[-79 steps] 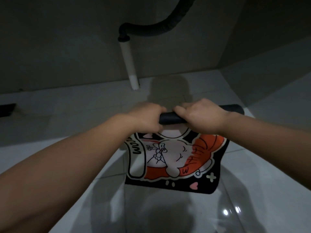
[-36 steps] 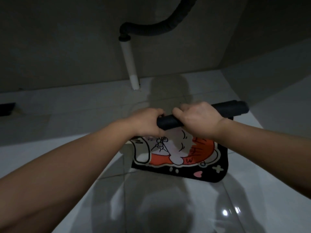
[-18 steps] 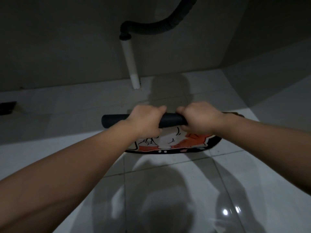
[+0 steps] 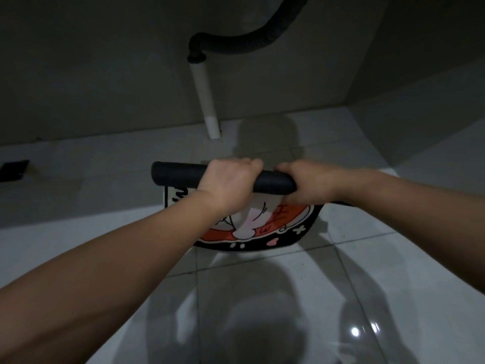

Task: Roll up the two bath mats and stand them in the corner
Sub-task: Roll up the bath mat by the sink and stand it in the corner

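1. Since two seconds earlier, the bath mat (image 4: pixel 273 181) had less flap (image 4: pixel 275 232) hanging, and the free end of its roll (image 4: pixel 178 176) had switched from 3 to 9 o'clock.
2. Fingers (image 4: pixel 250 164) of both hands were curled tight round the roll, with the left hand (image 4: pixel 228 183) and right hand (image 4: pixel 312 183) side by side, equally near.
3. Its long axis ran 9 to 3 o'clock over the floor (image 4: pixel 262 298), and the flap trailed toward 6.
4. It showed black backing and an orange-and-white cartoon face.

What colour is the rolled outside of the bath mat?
Plain black, on the bath mat roll; head view.
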### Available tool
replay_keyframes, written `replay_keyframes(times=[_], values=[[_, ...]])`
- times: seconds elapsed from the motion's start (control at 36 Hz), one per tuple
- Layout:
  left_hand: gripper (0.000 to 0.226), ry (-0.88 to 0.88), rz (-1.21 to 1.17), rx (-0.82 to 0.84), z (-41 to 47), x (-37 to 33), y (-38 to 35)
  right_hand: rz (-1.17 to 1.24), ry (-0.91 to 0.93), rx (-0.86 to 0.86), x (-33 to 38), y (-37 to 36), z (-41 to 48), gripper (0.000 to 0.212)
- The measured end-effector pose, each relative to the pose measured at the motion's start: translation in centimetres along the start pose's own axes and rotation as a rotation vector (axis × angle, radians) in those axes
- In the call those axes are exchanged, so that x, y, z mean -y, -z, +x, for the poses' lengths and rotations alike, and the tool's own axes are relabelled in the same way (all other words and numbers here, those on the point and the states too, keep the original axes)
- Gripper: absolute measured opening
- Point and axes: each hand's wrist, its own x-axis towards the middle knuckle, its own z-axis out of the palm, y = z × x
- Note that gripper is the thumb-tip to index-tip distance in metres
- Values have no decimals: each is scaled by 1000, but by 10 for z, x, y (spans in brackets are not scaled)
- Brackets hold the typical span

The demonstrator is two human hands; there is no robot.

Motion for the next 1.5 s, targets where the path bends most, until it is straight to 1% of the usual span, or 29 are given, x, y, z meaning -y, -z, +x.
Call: replay_keyframes(times=[0.06, 0.14, 0.17, 0.22, 0.25, 0.28, 0.33, 0.36, 0.42, 0.47, 0.53, 0.56, 0.61, 0.67, 0.69, 0.78, 0.86, 0.89, 0.92, 0.97, 1.03, 1.08, 1.14, 1.17, 1.22, 1.28, 1.33, 1.42, 1.5], values=[[26, -1, -20, 47, 1, 2, 0, -106, 16, -75, 1, -2, -1, 29], [35, 39, -122, 230, 2, 4, 0, -419, 159, -264, 0, -8, -6, 27], [38, 85, -205, 303, 2, 3, -1, -507, 217, -321, -2, -10, -7, 27], [50, 196, -461, 416, 1, 3, -3, -602, 311, -411, -3, -11, -8, 26], [54, 235, -568, 443, 1, 3, -3, -622, 347, -452, -4, -11, -9, 26], [54, 254, -620, 453, 0, 3, -4, -639, 375, -486, -5, -11, -10, 25], [39, 251, -581, 437, 0, 2, -5, -660, 387, -474, -6, -12, -10, 27], [30, 236, -511, 405, 0, 1, -5, -651, 375, -441, -7, -13, -9, 31], [25, 172, -318, 297, -2, -1, -6, -590, 312, -364, -7, -12, -7, 39], [23, 73, -130, 168, -5, -3, -7, -432, 183, -239, -5, -8, -5, 44], [23, -6, -16, 65, -6, -4, -7, -219, 52, -60, -2, -3, -1, 45], [24, -26, 2, 22, -6, -4, -7, -124, 21, 7, -2, -2, 0, 44], [25, -29, -11, -14, -4, -3, -7, -4, -4, 56, -2, -2, 2, 38], [27, -27, -41, 7, -4, -2, -8, -18, -8, 23, 0, -4, 1, 32], [29, -33, -64, 17, -5, 0, -9, -72, 2, -14, 1, -5, 0, 29], [36, -3, -200, 61, -8, 3, -13, -382, 119, -225, 2, -11, -4, 25], [50, 122, -353, 189, -7, 4, -17, -625, 280, -392, 0, -14, -8, 22], [51, 161, -410, 244, -6, 4, -18, -668, 325, -432, 0, -14, -9, 21], [46, 188, -468, 297, -5, 4, -18, -689, 355, -462, 1, -14, -11, 19], [33, 204, -523, 364, -3, 2, -17, -704, 362, -450, 1, -16, -13, 18], [27, 192, -477, 362, -4, 0, -17, -697, 357, -431, 0, -19, -12, 23], [24, 158, -324, 274, -6, -1, -16, -651, 325, -416, -1, -19, -10, 32], [25, 87, -140, 147, -7, -1, -16, -518, 227, -337, 1, -16, -5, 44], [25, 50, -78, 92, -7, -2, -14, -426, 167, -280, 2, -13, -3, 45], [24, 4, -39, 27, -7, -2, -12, -267, 73, -160, 5, -9, 1, 37], [26, 3, -56, 25, -5, -2, -11, -201, 37, -96, 6, -6, 3, 31], [31, 8, -95, 62, -5, 0, -11, -251, 56, -124, 5, -6, 3, 27], [40, 32, -187, 178, -3, 2, -10, -496, 200, -309, 1, -11, 0, 26], [53, 180, -473, 346, -1, 3, -11, -699, 374, -487, -2, -12, -4, 24]])
